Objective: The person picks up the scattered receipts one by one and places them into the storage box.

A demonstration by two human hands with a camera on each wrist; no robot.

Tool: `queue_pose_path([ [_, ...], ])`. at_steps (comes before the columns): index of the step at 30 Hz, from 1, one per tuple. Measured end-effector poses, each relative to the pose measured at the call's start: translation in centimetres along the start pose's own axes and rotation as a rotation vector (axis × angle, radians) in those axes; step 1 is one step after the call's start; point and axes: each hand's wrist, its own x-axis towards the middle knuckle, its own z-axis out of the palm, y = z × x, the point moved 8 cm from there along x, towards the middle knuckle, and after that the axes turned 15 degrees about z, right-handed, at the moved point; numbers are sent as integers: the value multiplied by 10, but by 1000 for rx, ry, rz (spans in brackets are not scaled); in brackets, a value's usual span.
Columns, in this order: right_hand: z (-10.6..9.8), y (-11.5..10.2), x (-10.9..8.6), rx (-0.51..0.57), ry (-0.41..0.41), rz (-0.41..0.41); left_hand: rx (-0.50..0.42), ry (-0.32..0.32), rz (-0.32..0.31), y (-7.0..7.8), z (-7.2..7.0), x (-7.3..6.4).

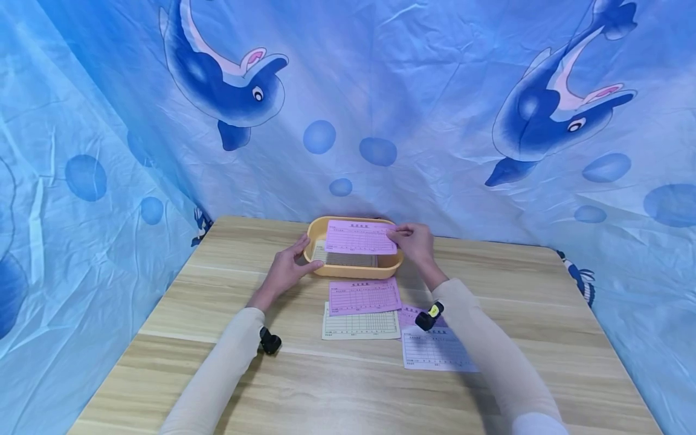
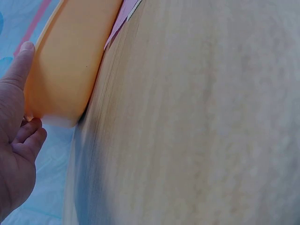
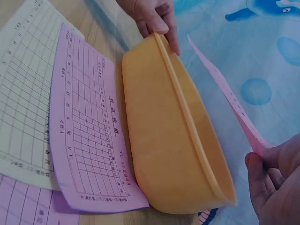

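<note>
My right hand (image 1: 416, 244) pinches a pink receipt slip (image 1: 360, 237) by its right edge, above the orange oval basket (image 1: 359, 273). In the right wrist view the slip (image 3: 225, 89) hangs tilted over the opening, between thumb and fingers. My left hand (image 1: 288, 267) grips the basket's left end, thumb on the near rim and fingers around the outside, as the left wrist view also shows of the basket wall (image 2: 70, 61). A pale slip (image 1: 348, 260) lies inside, partly covered by the pink one. In front of the basket, another pink slip (image 1: 363, 296) overlaps a pale green slip (image 1: 359, 326).
To the right, a white slip (image 1: 435, 350) lies over one more pink slip (image 1: 409, 315), both partly under my right forearm. The wooden table (image 1: 304, 386) ends just behind the basket, where a blue dolphin-print curtain (image 1: 435, 121) hangs.
</note>
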Motion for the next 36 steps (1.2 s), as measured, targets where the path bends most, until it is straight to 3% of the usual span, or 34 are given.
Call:
queue_pose_path([
  [16,38,-5,-1,-151,-13,-23,-4,-11,1,0,0,-2],
  [25,49,-7,0,-238,9,-104,1,-1,4,1,0,-2],
  [36,59,-7,1,-281,-23,-81,22,-7,4,4,-1,-1],
])
